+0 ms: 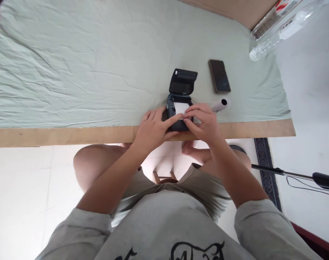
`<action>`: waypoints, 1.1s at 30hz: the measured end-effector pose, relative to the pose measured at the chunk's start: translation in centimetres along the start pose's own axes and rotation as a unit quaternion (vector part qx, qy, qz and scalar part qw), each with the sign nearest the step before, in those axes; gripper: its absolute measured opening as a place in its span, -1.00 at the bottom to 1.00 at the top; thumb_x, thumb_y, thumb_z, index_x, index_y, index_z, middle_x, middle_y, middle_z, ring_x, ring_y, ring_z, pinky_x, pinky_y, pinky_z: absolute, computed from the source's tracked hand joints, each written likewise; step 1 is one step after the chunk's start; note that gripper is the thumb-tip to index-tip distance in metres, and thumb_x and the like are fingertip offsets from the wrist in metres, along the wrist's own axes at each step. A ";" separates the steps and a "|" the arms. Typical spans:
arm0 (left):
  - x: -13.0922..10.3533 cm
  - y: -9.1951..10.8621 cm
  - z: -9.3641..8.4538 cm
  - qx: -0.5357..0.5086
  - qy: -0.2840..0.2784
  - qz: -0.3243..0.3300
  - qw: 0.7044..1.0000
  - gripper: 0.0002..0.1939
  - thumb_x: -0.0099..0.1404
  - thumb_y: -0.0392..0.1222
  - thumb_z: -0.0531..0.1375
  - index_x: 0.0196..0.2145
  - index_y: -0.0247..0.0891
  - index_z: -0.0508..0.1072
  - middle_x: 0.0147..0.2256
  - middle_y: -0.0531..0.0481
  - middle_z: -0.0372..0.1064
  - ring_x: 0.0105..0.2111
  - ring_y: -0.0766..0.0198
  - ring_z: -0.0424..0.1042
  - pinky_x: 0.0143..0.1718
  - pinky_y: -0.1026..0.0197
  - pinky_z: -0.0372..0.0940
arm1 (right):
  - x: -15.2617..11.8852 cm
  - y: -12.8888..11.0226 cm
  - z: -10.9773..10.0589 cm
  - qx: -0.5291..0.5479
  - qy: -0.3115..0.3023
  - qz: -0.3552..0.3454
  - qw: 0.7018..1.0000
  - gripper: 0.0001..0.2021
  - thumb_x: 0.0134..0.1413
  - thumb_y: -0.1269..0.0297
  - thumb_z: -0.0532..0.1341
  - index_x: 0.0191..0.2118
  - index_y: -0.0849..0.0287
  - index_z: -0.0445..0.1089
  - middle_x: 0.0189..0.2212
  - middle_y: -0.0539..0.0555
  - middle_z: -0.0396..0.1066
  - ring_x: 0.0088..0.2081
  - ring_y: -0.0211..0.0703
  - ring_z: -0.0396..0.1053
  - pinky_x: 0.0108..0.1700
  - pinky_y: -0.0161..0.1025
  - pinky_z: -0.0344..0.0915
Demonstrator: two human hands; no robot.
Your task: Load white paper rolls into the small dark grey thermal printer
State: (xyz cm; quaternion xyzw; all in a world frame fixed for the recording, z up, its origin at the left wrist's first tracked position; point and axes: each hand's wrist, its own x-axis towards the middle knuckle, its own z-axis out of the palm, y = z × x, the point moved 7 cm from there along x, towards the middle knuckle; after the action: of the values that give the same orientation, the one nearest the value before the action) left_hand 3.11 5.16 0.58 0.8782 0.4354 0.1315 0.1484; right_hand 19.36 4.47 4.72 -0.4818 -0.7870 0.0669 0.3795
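Note:
A small black portable printer (pixel 170 115) sits near the table's front edge, its lid (pixel 182 82) raised and tilted back. White paper (pixel 180 107) shows inside the open bay. My left hand (pixel 152 126) wraps round the printer's left side, with its index finger stretched across to the paper. On the other side, my right hand (pixel 203 121) pinches at the paper's near right part, thumb and index fingertips close together. The fingertips of both hands almost meet there and hide part of the bay. Just beyond my right hand lies a white paper roll (pixel 221 105) with a dark hollow core.
A dark phone (pixel 219 76) lies behind the roll on the pale green cloth (pixel 99 65). Clear plastic bottles (pixel 278 38) lie at the back right by a cardboard box (pixel 229 9). The wooden table edge (pixel 58 137) runs along the front. A black stick (pixel 323 180) stands out at right.

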 end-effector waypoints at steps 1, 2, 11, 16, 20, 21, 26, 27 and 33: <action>0.0 0.0 0.0 0.001 -0.002 -0.001 1.000 -0.44 0.47 0.14 0.17 0.37 0.20 0.28 0.29 -0.27 0.23 0.21 -0.17 0.35 0.22 -0.18 0.21 | 0.0 0.6 -0.1 0.008 0.008 0.017 1.000 -0.90 0.26 0.25 0.21 -0.26 0.02 0.48 -0.24 0.05 0.57 -0.15 -0.05 0.51 -0.03 0.01 0.46; 0.0 0.0 0.0 0.001 -0.004 -0.001 1.000 -0.44 0.46 0.15 0.17 0.37 0.20 0.29 0.28 -0.27 0.23 0.21 -0.17 0.34 0.22 -0.19 0.21 | 0.0 1.5 -0.2 0.017 0.018 0.042 0.999 -0.89 0.28 0.20 0.20 -0.19 0.02 0.47 -0.19 0.08 0.55 -0.10 -0.03 0.51 -0.02 0.02 0.46; 0.1 0.0 0.1 0.006 -0.005 0.006 1.000 -0.48 0.46 0.13 0.18 0.33 0.18 0.34 0.30 -0.28 0.20 0.26 -0.14 0.31 0.23 -0.17 0.20 | 2.8 10.5 4.5 0.223 0.015 0.180 0.958 -0.45 0.29 -0.07 0.06 0.29 -0.13 -0.12 0.37 0.16 0.20 0.35 -0.02 0.28 0.25 0.12 0.38; 0.1 0.0 0.0 -0.005 -0.004 0.003 1.000 -0.49 0.45 0.12 0.20 0.31 0.17 0.36 0.28 -0.29 0.23 0.23 -0.19 0.33 0.22 -0.19 0.20 | 1.7 10.3 3.0 0.186 0.084 0.226 0.953 -0.58 0.38 -0.05 -0.09 0.21 0.00 0.04 0.05 0.18 0.46 0.13 0.00 0.48 0.09 0.09 0.46; 0.2 0.0 0.0 -0.007 -0.010 0.000 1.000 -0.51 0.45 0.13 0.19 0.30 0.18 0.38 0.29 -0.28 0.22 0.22 -0.17 0.34 0.22 -0.20 0.21 | 0.3 8.2 3.1 0.134 0.015 0.195 0.972 -0.58 0.32 -0.10 0.12 0.14 0.01 0.25 0.11 0.17 0.44 0.14 -0.01 0.44 0.09 0.02 0.46; 0.2 0.0 0.0 -0.006 -0.012 -0.002 1.000 -0.51 0.46 0.13 0.19 0.30 0.18 0.38 0.30 -0.28 0.22 0.23 -0.17 0.33 0.22 -0.20 0.20 | 0.1 8.0 3.3 0.130 0.002 0.192 0.973 -0.57 0.31 -0.10 0.14 0.14 0.02 0.26 0.16 0.18 0.42 0.15 -0.01 0.43 0.10 0.01 0.46; 0.3 0.0 0.1 -0.003 -0.017 -0.014 1.000 -0.34 0.44 0.14 0.21 0.42 0.05 0.21 0.31 -0.30 0.22 0.27 -0.18 0.30 0.27 -0.18 0.17 | 0.3 8.2 4.0 0.159 -0.040 0.202 0.966 -0.51 0.29 -0.13 0.16 0.17 0.04 0.26 0.13 0.17 0.45 0.09 -0.02 0.47 0.17 0.03 0.45; 0.3 -0.1 0.1 -0.006 -0.016 -0.017 1.000 -0.27 0.43 0.14 0.23 0.45 0.00 0.15 0.30 -0.31 0.23 0.26 -0.19 0.31 0.27 -0.18 0.17 | 0.4 8.2 4.0 0.160 -0.053 0.203 0.965 -0.50 0.28 -0.15 0.17 0.17 0.04 0.27 0.11 0.16 0.47 0.07 -0.01 0.47 0.17 0.03 0.45; 0.5 -0.4 0.3 -0.017 -0.005 -0.028 0.999 -0.17 0.37 0.13 0.28 0.46 -0.08 0.09 0.28 -0.29 0.28 0.23 -0.18 0.34 0.26 -0.14 0.18 | 1.2 6.9 3.1 0.187 -0.107 0.234 0.948 -0.56 0.22 0.03 0.24 0.15 0.06 0.33 0.10 0.12 0.48 0.09 0.03 0.45 0.20 0.07 0.41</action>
State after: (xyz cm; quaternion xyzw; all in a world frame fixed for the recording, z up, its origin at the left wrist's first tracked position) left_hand 3.22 5.68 0.22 0.8636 0.4565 0.1308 0.1692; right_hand 21.93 9.91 -0.05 -0.5627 -0.6618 0.3505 0.3502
